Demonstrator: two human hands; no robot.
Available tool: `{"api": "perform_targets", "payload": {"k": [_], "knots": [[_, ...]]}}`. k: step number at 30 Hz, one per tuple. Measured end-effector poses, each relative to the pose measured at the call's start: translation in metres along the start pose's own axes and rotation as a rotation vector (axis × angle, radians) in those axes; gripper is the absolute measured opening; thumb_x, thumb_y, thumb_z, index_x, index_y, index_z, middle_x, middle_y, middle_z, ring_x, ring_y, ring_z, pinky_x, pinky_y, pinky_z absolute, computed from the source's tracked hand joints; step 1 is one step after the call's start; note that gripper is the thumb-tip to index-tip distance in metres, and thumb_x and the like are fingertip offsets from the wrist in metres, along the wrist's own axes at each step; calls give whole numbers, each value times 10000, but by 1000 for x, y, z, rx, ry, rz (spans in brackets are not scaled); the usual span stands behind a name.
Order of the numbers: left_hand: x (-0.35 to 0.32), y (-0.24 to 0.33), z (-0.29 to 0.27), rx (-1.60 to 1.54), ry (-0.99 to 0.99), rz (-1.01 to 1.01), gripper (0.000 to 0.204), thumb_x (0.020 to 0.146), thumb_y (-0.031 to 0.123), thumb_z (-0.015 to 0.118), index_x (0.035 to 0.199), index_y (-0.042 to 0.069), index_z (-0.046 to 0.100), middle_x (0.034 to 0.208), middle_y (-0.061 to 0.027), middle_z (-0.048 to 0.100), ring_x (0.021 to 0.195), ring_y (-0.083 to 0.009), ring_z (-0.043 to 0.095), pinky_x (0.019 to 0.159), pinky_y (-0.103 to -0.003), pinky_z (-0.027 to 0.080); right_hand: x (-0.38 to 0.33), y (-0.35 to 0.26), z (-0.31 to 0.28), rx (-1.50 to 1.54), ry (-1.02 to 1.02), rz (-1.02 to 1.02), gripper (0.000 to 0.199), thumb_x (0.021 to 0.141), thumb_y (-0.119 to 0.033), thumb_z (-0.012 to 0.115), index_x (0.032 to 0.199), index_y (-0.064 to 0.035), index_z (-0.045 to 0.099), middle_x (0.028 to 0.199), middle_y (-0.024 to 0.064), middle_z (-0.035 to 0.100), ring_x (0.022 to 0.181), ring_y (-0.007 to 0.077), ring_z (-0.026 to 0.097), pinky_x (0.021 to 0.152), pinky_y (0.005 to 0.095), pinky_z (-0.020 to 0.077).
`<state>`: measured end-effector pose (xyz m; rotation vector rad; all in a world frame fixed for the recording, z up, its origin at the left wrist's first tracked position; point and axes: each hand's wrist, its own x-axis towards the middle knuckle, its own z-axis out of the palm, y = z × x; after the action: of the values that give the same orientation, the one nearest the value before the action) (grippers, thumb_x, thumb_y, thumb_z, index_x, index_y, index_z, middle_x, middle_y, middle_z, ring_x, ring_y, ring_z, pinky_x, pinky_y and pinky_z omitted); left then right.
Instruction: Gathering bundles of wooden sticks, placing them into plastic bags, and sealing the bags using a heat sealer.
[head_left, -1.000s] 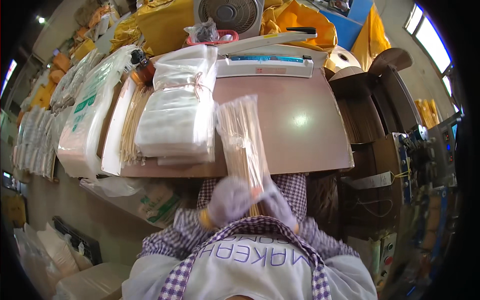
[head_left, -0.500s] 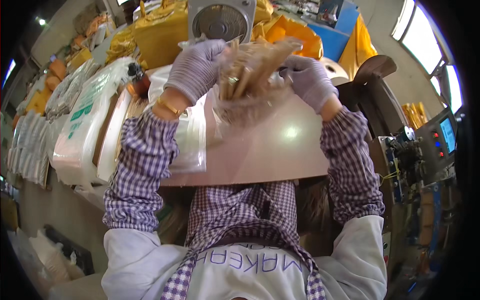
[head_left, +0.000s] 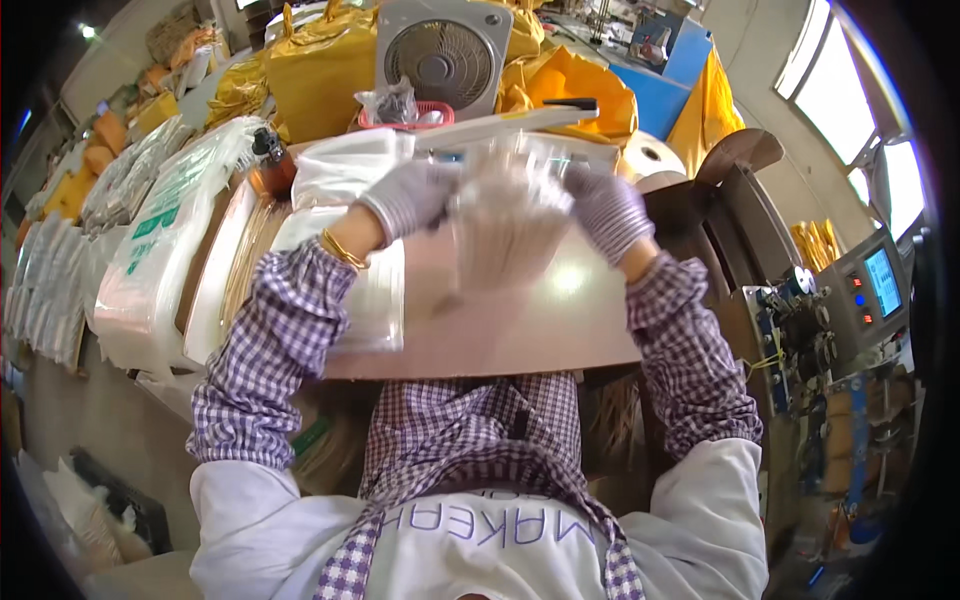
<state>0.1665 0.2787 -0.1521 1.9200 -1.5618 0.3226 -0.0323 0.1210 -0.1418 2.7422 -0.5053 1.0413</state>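
Fingers of both gloved hands grip a clear plastic bag (head_left: 510,225), blurred, raised above the brown tabletop (head_left: 520,330). Left hand (head_left: 410,195) clasps its left edge; right hand (head_left: 605,205) clasps its right edge. Stacked clear bags (head_left: 350,290) lie just left. A box fan (head_left: 445,60) stands behind.

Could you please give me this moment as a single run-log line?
left hand: grips clear bag | right hand: grips clear bag | clear bag: blurred, above brown table | fan behind
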Motion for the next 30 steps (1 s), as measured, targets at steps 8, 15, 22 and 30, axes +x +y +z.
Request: {"api": "perform_targets", "payload": {"k": [8,15,22,30], "knots": [[20,35,-61,-627,64,-64,144,818,160,573,864,46,648,672,-10,603,516,-52,509,493,-195,448,19,-5,-54,913,154,225,100,793,-72,570,844,-21,639,673,36,610,562,65,511,524,204,425],[1,-2,0,-993,122,-357,413,785,221,643,1132,27,530,924,-32,600,798,-84,555,752,-216,461,6,31,-10,602,-66,222,97,750,-12,534,819,14,598,633,19,515,610,59,469,548,215,414],[-32,12,134,-1427,-31,-394,762,635,231,774,1245,25,366,1136,-41,501,1033,-151,480,851,-281,428,45,57,34,627,-52,61,96,747,-16,542,821,13,596,642,45,541,564,79,463,530,213,406],[29,-17,229,-1759,-154,-783,359,721,246,674,995,39,567,861,-35,583,762,-120,558,677,-238,459,100,216,196,236,83,631,520,691,-52,585,1199,-62,472,1192,153,480,1108,212,452,917,268,368]]}}
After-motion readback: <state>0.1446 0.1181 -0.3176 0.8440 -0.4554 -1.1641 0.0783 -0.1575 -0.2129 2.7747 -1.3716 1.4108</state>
